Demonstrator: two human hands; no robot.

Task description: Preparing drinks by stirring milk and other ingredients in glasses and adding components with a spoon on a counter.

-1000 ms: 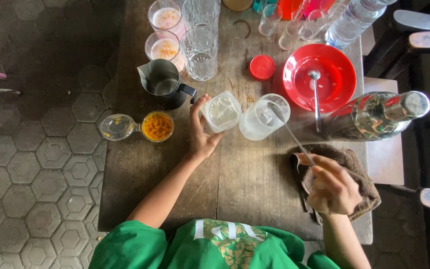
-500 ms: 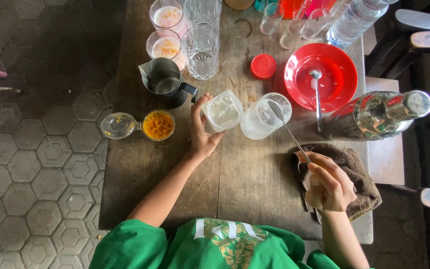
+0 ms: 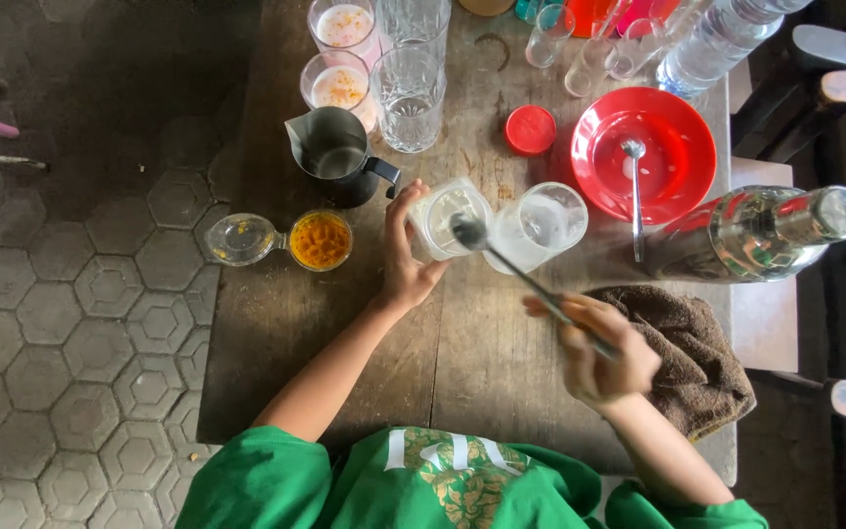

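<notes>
My left hand (image 3: 405, 263) grips a small clear square jar (image 3: 446, 217) holding something white, standing on the wooden table (image 3: 345, 333). My right hand (image 3: 599, 351) holds a long metal spoon (image 3: 506, 263) by its handle, and the spoon's bowl hovers at the jar's mouth. A clear plastic tumbler (image 3: 540, 225) stands just right of the jar. Under and behind my right hand lies a brown cloth (image 3: 697, 353).
A metal jug (image 3: 333, 152), an open hinged jar of orange powder (image 3: 319, 240), two pink drinks (image 3: 341, 59), a tall empty glass (image 3: 409, 90), a red lid (image 3: 531, 130), a red plate with a spoon (image 3: 650, 152) and a glass bottle (image 3: 761, 233) crowd the table. Tiled floor lies left.
My right hand has lifted off the brown cloth and swung the spoon left, bringing its bowl over the small jar. The left hand stays on the jar.
</notes>
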